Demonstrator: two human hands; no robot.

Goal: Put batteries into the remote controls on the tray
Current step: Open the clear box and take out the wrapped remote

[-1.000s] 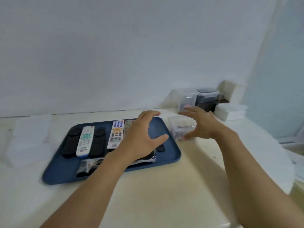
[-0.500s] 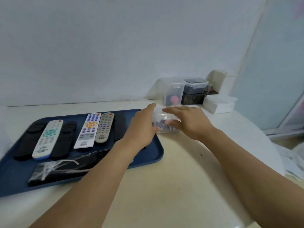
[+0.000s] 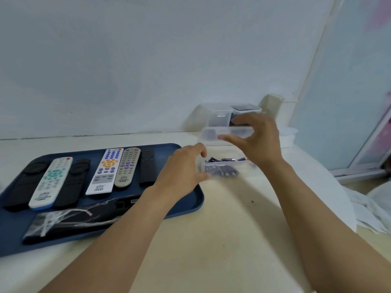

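At your nine o'clock the dark blue plastic tray [image 3: 191, 205] sits on the cream worktop [image 3: 222, 240], carrying a row of remotes: a white remote with teal buttons [image 3: 50, 182] between two black ones, then a white remote with blue and orange buttons [image 3: 105, 171], a grey remote with purple buttons [image 3: 127, 167] and a slim black remote [image 3: 147, 167]; a black remote in clear wrapping [image 3: 69, 222] lies nearer you. Your left hand [image 3: 182, 172] curls its grip round the left end of the clear plastic box of purple batteries [image 3: 222, 167], just beside the tray's right edge at twelve o'clock. Your right hand [image 3: 257, 140] holds the box's clear lid [image 3: 227, 134] lifted above it, fingers and thumb pinching it.
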